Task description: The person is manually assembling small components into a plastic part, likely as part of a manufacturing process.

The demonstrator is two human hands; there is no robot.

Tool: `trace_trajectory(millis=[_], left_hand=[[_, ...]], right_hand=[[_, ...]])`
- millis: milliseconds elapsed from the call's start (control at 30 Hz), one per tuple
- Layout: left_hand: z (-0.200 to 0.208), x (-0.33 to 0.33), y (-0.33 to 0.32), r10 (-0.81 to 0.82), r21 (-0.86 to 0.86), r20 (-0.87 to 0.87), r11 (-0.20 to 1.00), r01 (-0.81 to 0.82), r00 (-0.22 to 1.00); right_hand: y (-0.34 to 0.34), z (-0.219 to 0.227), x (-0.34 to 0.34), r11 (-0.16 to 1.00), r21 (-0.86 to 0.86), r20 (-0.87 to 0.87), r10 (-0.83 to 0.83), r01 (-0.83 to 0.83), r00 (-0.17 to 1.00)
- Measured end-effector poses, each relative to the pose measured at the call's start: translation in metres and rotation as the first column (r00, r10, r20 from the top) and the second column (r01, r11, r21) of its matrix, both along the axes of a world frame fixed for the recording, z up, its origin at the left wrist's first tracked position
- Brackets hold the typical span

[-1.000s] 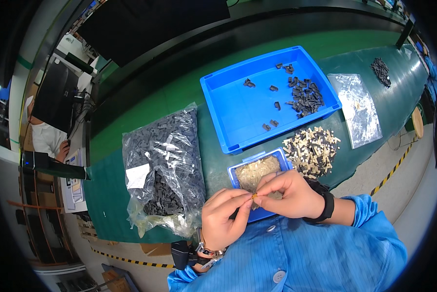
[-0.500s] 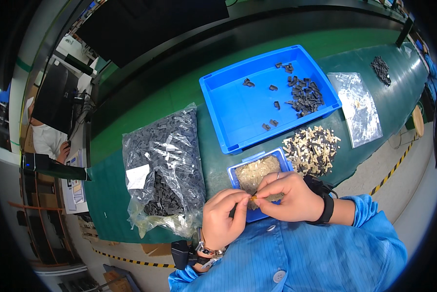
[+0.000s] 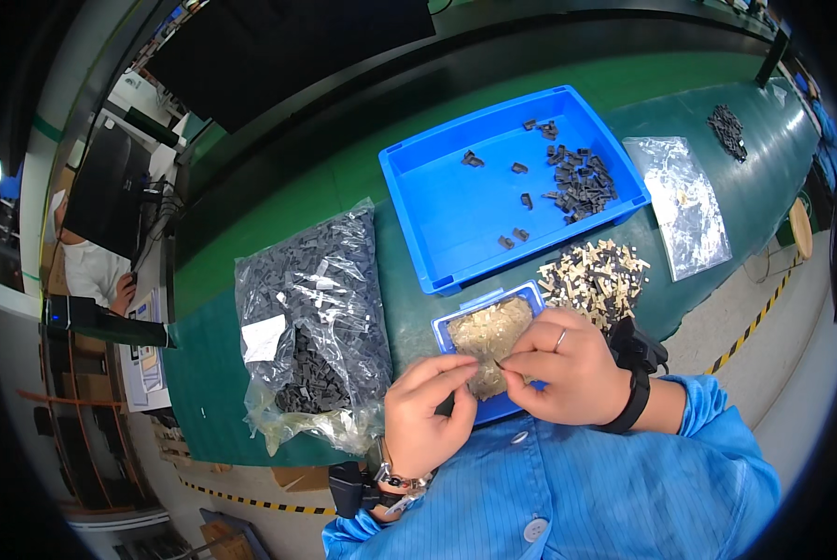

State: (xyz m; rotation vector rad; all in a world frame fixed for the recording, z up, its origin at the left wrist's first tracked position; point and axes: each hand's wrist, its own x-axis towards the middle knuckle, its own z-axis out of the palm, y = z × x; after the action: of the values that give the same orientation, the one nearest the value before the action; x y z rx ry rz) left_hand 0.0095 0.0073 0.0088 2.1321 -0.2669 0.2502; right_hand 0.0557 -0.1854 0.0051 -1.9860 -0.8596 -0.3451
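My left hand is closed, index finger and thumb curled together over the near left side of a small blue bin. Whatever its fingers hold, if anything, is too small to make out. Just to the right, my right hand pinches a tiny dark piece between thumb and fingertips. A narrow gap separates the two hands. Below them the bin holds a heap of small pale, translucent beige parts. Beside my right hand lies a mixed pile of cream and black parts on the green mat.
A large blue tray with scattered black plastic parts stands beyond the bin. To the left sits a clear bag of black parts. A flat plastic bag and another black pile lie right. Far left, a person sits.
My hands have drawn slightly apart; before, their fingertips met around a small orange-yellow and dark piece. My right hand now shows the dark piece alone at its fingertips.
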Motion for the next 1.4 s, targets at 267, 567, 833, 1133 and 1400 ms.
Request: trace_trajectory(millis=[267, 567, 833, 1133, 1400], left_hand=[[0.008, -0.007, -0.003, -0.066, -0.204, -0.275, 0.979, 0.008, 0.959], [0.004, -0.01, 0.004, -0.05, -0.311, -0.271, 0.95, -0.038, 0.961], [0.012, -0.013, 0.009, -0.094, -0.171, -0.222, 0.984, 0.056, 0.97], [0.015, -0.026, 0.086, 0.525, 0.28, 0.071, 0.806, -0.522, 0.848], [-0.026, -0.026, 0.117, 0.54, 0.582, 0.135, 0.635, -0.507, 0.831]], right_hand=[[0.001, 0.004, -0.002, 0.984, -0.16, 0.276, 0.121, -0.078, 0.953], [0.008, 0.007, -0.004, 0.99, 0.069, -0.163, 0.131, -0.121, 0.978], [0.014, 0.01, -0.003, 0.982, 0.011, -0.245, 0.183, -0.187, 0.952], [0.01, 0.008, -0.004, 0.991, 0.066, -0.298, 0.13, -0.115, 0.946], [0.02, 0.011, -0.004, 0.982, 0.07, -0.286, 0.187, -0.174, 0.94]])
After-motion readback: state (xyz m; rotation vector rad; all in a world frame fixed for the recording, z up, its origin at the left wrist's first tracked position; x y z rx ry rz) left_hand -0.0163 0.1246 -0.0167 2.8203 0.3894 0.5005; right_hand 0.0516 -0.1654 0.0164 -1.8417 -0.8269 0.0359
